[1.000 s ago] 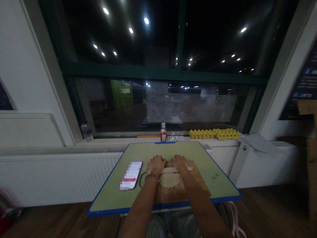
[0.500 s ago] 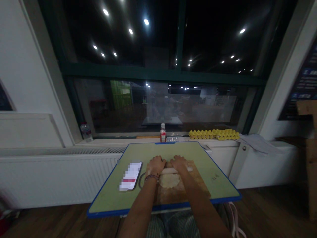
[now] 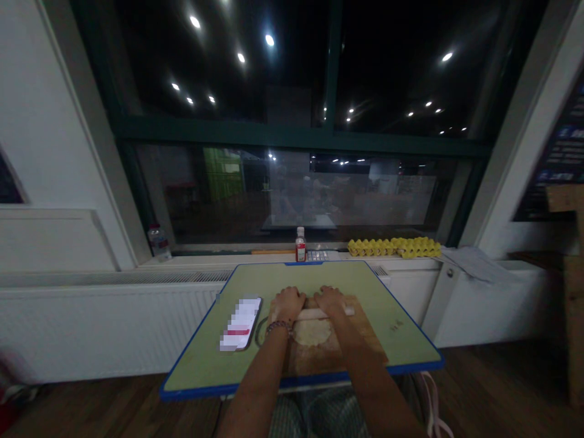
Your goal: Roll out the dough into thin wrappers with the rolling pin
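Note:
A pale rolling pin (image 3: 312, 314) lies crosswise on a wooden board (image 3: 366, 340). My left hand (image 3: 289, 303) is curled over its left part, a beaded bracelet on that wrist. Over the right part of the pin, my right hand (image 3: 330, 300) bends its fingers the same way, and the pin's right end sticks out past it. Just on the near side of the pin, between my forearms, a flattened round of dough (image 3: 312, 334) lies on the board. My palms hide some of the pin.
The board rests on a green table (image 3: 205, 365) with a blue edge. To the left lies a lit phone (image 3: 241, 322) beside a dark ring-shaped band (image 3: 260, 333). Beyond, the sill holds a small bottle (image 3: 300, 245), yellow egg trays (image 3: 395, 247), a water bottle (image 3: 159, 243) and a grey cloth (image 3: 472, 264).

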A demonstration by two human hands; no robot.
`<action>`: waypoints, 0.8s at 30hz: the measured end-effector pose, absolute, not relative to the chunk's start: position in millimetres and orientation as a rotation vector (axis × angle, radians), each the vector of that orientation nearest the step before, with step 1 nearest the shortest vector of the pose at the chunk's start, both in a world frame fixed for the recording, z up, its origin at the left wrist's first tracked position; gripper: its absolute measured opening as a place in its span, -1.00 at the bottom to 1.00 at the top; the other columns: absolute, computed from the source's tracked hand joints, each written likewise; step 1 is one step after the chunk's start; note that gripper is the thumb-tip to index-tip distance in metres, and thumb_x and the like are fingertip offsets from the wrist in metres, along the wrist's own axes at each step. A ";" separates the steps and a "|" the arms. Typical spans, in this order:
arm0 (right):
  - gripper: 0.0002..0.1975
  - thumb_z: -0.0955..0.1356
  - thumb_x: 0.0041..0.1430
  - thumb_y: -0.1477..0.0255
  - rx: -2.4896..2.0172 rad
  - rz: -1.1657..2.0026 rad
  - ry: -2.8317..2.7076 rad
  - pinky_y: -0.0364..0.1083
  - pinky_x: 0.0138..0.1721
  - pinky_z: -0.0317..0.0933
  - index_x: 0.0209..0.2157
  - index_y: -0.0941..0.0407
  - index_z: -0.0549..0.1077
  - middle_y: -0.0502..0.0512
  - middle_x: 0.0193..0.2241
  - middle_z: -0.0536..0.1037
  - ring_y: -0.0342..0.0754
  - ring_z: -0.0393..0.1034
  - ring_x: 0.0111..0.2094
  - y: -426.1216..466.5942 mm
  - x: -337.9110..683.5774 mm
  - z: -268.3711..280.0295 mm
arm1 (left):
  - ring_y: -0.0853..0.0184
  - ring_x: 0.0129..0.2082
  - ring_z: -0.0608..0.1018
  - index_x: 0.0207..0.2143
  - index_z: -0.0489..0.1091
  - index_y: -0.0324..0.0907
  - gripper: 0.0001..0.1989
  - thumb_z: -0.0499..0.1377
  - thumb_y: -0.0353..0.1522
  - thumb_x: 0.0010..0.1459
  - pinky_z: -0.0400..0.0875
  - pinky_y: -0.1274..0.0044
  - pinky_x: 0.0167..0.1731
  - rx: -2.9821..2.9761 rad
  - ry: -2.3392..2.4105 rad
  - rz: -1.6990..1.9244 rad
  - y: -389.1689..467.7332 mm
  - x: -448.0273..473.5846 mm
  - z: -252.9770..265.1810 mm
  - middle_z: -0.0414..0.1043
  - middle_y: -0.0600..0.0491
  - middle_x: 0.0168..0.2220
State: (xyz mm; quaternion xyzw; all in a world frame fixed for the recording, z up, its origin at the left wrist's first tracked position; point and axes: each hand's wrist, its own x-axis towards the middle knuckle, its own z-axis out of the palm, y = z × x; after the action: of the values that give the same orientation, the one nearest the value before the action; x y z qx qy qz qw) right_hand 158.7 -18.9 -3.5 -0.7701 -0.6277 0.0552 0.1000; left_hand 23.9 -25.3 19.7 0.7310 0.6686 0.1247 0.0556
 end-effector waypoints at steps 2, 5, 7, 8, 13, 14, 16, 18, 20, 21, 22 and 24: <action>-0.57 0.19 0.27 0.24 -2.275 0.169 -1.858 0.02 0.01 0.17 0.03 0.14 0.45 0.26 0.04 0.49 0.14 0.34 0.08 -18.4 158.9 -3.7 | 0.15 -0.03 0.55 -0.20 0.55 -0.18 -0.65 0.00 -0.26 0.21 0.35 0.45 -0.06 2.219 2.028 0.374 -25.9 23.7 20.1 0.56 -0.13 -0.08; -0.56 0.18 0.27 0.24 -2.276 0.174 -1.853 0.03 0.01 0.17 0.04 0.14 0.45 0.26 0.04 0.49 0.14 0.34 0.08 -18.9 159.1 -3.0 | 0.15 -0.03 0.55 -0.19 0.55 -0.16 -0.65 0.01 -0.25 0.21 0.35 0.44 -0.05 2.211 2.016 0.365 -27.6 23.4 22.3 0.56 -0.12 -0.09; -0.56 0.18 0.27 0.25 -2.277 0.179 -1.847 0.02 0.00 0.17 0.04 0.14 0.45 0.26 0.04 0.49 0.14 0.34 0.08 -19.9 159.0 -2.2 | 0.14 -0.03 0.55 -0.18 0.55 -0.15 -0.66 0.02 -0.25 0.21 0.35 0.43 -0.05 2.199 2.018 0.357 -29.0 23.5 24.4 0.56 -0.11 -0.08; -0.57 0.18 0.27 0.25 -2.276 0.180 -1.846 0.02 0.00 0.17 0.04 0.14 0.45 0.26 0.04 0.49 0.13 0.34 0.08 -20.3 158.9 -1.8 | 0.14 -0.02 0.54 -0.18 0.55 -0.14 -0.66 0.02 -0.25 0.21 0.35 0.43 -0.05 2.193 2.023 0.354 -29.7 23.7 25.5 0.56 -0.11 -0.08; -0.58 0.17 0.28 0.25 -2.264 0.165 -1.842 0.01 -0.01 0.17 0.02 0.14 0.45 0.26 0.03 0.50 0.13 0.34 0.08 -20.9 158.5 -2.2 | 0.13 -0.02 0.54 -0.19 0.55 -0.16 -0.66 0.02 -0.26 0.21 0.34 0.44 -0.06 2.186 2.024 0.347 -33.2 24.8 30.0 0.56 -0.12 -0.07; -0.58 0.17 0.28 0.25 -2.264 0.162 -1.841 0.01 -0.01 0.17 0.01 0.14 0.46 0.27 0.02 0.50 0.13 0.34 0.08 -20.7 158.5 -2.7 | 0.13 -0.02 0.54 -0.20 0.55 -0.16 -0.66 0.02 -0.26 0.21 0.34 0.44 -0.06 2.186 2.024 0.347 -33.6 24.8 30.2 0.56 -0.11 -0.07; -0.58 0.17 0.28 0.25 -2.264 0.159 -1.842 0.01 -0.01 0.17 -0.01 0.14 0.47 0.27 0.01 0.51 0.13 0.35 0.07 -20.2 158.6 -3.4 | 0.13 -0.03 0.55 -0.20 0.55 -0.17 -0.67 0.02 -0.26 0.21 0.34 0.45 -0.07 2.186 2.023 0.352 -33.4 24.7 29.6 0.57 -0.11 -0.08; -0.58 0.17 0.28 0.25 -2.263 0.157 -1.846 0.01 -0.01 0.18 -0.01 0.14 0.47 0.26 0.01 0.51 0.13 0.35 0.06 -19.9 158.7 -3.7 | 0.13 -0.04 0.55 -0.21 0.55 -0.17 -0.66 0.02 -0.26 0.22 0.35 0.45 -0.07 2.194 2.025 0.368 -32.1 24.4 27.6 0.57 -0.10 -0.09; -0.58 0.17 0.27 0.25 -2.262 0.156 -1.847 0.00 -0.02 0.18 -0.01 0.14 0.47 0.26 0.01 0.51 0.13 0.35 0.06 -19.9 158.9 -3.5 | 0.13 -0.04 0.55 -0.21 0.55 -0.18 -0.66 0.01 -0.26 0.22 0.35 0.45 -0.08 2.204 2.027 0.382 -30.3 24.0 25.2 0.57 -0.11 -0.09; -0.58 0.18 0.27 0.25 -2.262 0.155 -1.846 0.00 -0.02 0.18 -0.01 0.14 0.47 0.25 0.02 0.51 0.12 0.35 0.07 -19.9 158.9 -3.4 | 0.13 -0.05 0.55 -0.21 0.55 -0.18 -0.66 0.01 -0.26 0.22 0.35 0.45 -0.08 2.207 2.029 0.389 -29.6 23.8 24.3 0.57 -0.10 -0.09; -0.58 0.18 0.27 0.25 -2.262 0.154 -1.846 0.00 -0.02 0.18 0.00 0.14 0.47 0.25 0.02 0.51 0.12 0.35 0.07 -19.9 158.8 -3.3 | 0.13 -0.05 0.56 -0.21 0.55 -0.18 -0.66 0.01 -0.26 0.22 0.35 0.45 -0.09 2.209 2.031 0.391 -29.2 23.7 23.7 0.57 -0.10 -0.09; -0.58 0.18 0.27 0.25 -2.261 0.153 -1.845 0.01 -0.02 0.19 0.00 0.14 0.47 0.26 0.02 0.51 0.13 0.35 0.06 -19.8 158.6 -3.4 | 0.15 -0.05 0.56 -0.21 0.55 -0.17 -0.67 0.01 -0.26 0.22 0.35 0.46 -0.09 2.211 2.029 0.388 -29.5 23.6 23.7 0.57 -0.10 -0.09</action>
State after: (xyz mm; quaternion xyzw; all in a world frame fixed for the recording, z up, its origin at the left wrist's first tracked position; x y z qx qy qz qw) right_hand 158.6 -19.8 -3.4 -0.7691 -0.6276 0.0519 0.1093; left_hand 23.6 -29.5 23.7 0.7296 0.6693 0.1280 0.0579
